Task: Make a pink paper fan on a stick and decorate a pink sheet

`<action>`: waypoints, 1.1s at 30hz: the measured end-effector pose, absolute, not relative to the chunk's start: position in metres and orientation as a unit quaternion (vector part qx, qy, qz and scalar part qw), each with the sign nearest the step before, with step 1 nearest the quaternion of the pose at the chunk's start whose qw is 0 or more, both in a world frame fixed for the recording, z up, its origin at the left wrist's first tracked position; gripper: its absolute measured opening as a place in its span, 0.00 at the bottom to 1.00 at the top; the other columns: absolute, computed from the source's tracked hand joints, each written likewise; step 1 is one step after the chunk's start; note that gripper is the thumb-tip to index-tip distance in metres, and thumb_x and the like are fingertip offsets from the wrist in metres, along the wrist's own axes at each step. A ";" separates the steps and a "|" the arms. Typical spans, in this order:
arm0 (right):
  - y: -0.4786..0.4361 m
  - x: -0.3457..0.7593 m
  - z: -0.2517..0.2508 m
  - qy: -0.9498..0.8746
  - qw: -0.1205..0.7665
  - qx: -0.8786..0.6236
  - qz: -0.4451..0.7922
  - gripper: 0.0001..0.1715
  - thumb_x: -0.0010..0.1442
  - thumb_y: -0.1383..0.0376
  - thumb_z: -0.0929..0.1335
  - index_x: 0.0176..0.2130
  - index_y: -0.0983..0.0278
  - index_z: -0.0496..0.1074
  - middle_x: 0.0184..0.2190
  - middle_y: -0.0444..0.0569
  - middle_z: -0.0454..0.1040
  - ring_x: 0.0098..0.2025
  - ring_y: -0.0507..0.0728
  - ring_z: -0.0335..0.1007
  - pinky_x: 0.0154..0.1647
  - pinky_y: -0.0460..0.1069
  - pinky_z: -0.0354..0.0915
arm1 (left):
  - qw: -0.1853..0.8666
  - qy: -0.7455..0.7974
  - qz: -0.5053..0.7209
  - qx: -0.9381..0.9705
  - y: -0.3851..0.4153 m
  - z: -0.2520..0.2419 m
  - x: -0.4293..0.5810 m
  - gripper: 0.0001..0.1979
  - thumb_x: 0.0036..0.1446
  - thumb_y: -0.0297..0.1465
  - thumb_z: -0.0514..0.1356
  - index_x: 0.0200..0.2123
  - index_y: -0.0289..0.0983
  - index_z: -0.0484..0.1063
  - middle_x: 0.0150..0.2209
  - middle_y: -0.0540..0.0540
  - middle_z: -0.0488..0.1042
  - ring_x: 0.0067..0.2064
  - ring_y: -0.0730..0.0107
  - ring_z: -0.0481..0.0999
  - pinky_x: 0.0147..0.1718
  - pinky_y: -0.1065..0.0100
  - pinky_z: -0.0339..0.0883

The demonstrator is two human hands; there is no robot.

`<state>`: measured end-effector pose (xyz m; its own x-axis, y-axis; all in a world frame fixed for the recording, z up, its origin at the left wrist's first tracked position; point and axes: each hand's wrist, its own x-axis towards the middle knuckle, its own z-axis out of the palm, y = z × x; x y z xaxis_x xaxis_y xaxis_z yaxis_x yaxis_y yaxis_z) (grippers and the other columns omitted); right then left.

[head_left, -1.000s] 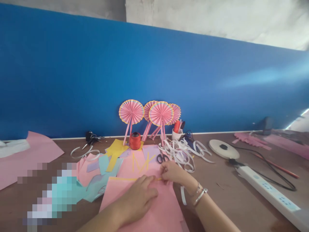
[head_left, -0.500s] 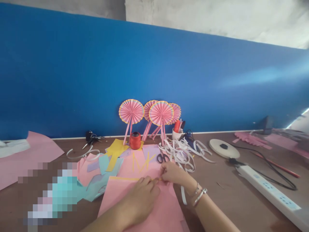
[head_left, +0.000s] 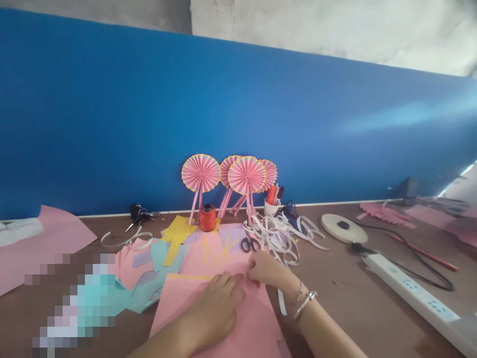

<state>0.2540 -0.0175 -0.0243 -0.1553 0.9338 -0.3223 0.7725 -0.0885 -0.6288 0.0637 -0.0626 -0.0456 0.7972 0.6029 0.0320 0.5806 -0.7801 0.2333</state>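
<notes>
A pink paper sheet (head_left: 175, 308) lies at the near edge of the table, with a narrow yellow strip (head_left: 190, 276) along its far edge. My left hand (head_left: 214, 311) rests on the sheet, palm down, its fingers reaching to that edge. At the edge's right end my right hand (head_left: 266, 268) has thumb and fingers closed in a pinch; its fingertips are partly hidden. Beyond my hands is more pink paper (head_left: 194, 258) with thin yellow strips (head_left: 216, 256) on it. Black-handled scissors (head_left: 249, 244) lie just past my right hand.
Several round pleated pink paper fans (head_left: 201, 173) lean on the blue partition (head_left: 149, 114). Before them stands a red thread spool (head_left: 207, 219). Curled white strips (head_left: 283, 238) and coloured paper scraps (head_left: 139, 261) lie around. A power strip (head_left: 413, 288) and its cable are at right.
The yellow strip between my hands was visible and is now out of sight there. Both hands stay at the sheet's far edge, with only a slight shift of the view.
</notes>
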 end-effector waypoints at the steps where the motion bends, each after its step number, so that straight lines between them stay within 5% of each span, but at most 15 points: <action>1: -0.017 0.256 -0.024 -0.664 0.112 -0.635 0.379 0.09 0.36 0.73 0.62 0.10 0.64 0.64 0.08 0.42 0.64 0.16 0.51 0.64 0.18 0.43 0.57 | 0.109 0.315 0.056 0.941 -0.063 -0.046 0.063 0.21 0.53 0.23 0.51 0.50 0.38 0.65 0.60 0.43 0.60 0.53 0.57 0.60 0.53 0.57 0.54; 7: -0.015 0.260 -0.025 -0.651 0.124 -0.602 0.445 0.07 0.41 0.70 0.64 0.16 0.65 0.68 0.11 0.40 0.66 0.17 0.49 0.65 0.18 0.41 0.60 | 0.116 0.309 0.064 0.942 -0.064 -0.046 0.061 0.23 0.53 0.23 0.50 0.54 0.37 0.61 0.61 0.39 0.58 0.56 0.53 0.60 0.54 0.54 0.55; 13: -0.012 0.257 -0.027 -0.648 0.181 -0.583 0.455 0.05 0.43 0.71 0.63 0.20 0.66 0.69 0.13 0.40 0.66 0.18 0.48 0.64 0.18 0.41 0.59 | 0.144 0.330 0.092 0.928 -0.064 -0.043 0.060 0.16 0.51 0.19 0.49 0.42 0.34 0.68 0.65 0.36 0.50 0.63 0.48 0.53 0.57 0.50 0.53; 17: -0.011 0.256 -0.023 -0.653 0.239 -0.559 0.451 0.05 0.47 0.68 0.64 0.24 0.65 0.69 0.17 0.40 0.66 0.20 0.47 0.64 0.21 0.41 0.61 | 0.196 0.344 0.174 0.901 -0.064 -0.044 0.059 0.14 0.55 0.20 0.48 0.41 0.37 0.67 0.67 0.39 0.43 0.52 0.61 0.70 0.51 0.59 0.63; 20: -0.010 0.256 -0.019 -0.657 0.286 -0.540 0.443 0.04 0.48 0.68 0.64 0.24 0.65 0.68 0.18 0.40 0.66 0.19 0.47 0.63 0.21 0.41 0.60 | 0.223 0.374 0.226 0.872 -0.062 -0.044 0.057 0.15 0.56 0.20 0.46 0.40 0.38 0.68 0.65 0.39 0.49 0.38 0.69 0.76 0.43 0.64 0.68; 25: -0.011 0.256 -0.017 -0.662 0.315 -0.540 0.413 0.04 0.48 0.68 0.64 0.24 0.65 0.68 0.18 0.40 0.65 0.19 0.48 0.62 0.20 0.42 0.59 | 0.135 0.417 0.344 0.830 -0.044 -0.045 0.047 0.18 0.58 0.24 0.47 0.51 0.40 0.64 0.58 0.40 0.63 0.57 0.59 0.64 0.54 0.56 0.59; 27: -0.010 0.256 -0.017 -0.671 0.320 -0.539 0.396 0.04 0.48 0.68 0.65 0.24 0.65 0.69 0.18 0.40 0.66 0.20 0.48 0.62 0.21 0.42 0.58 | 0.126 0.437 0.344 0.821 -0.033 -0.047 0.041 0.21 0.59 0.27 0.49 0.56 0.39 0.60 0.54 0.40 0.69 0.56 0.57 0.65 0.53 0.53 0.60; 33: -0.005 0.261 -0.020 -0.692 0.350 -0.542 0.325 0.06 0.49 0.69 0.64 0.24 0.66 0.71 0.21 0.43 0.70 0.24 0.50 0.62 0.26 0.44 0.58 | 0.150 0.503 0.270 0.807 -0.017 -0.043 0.031 0.13 0.59 0.30 0.50 0.42 0.39 0.72 0.40 0.44 0.78 0.44 0.59 0.74 0.54 0.48 0.54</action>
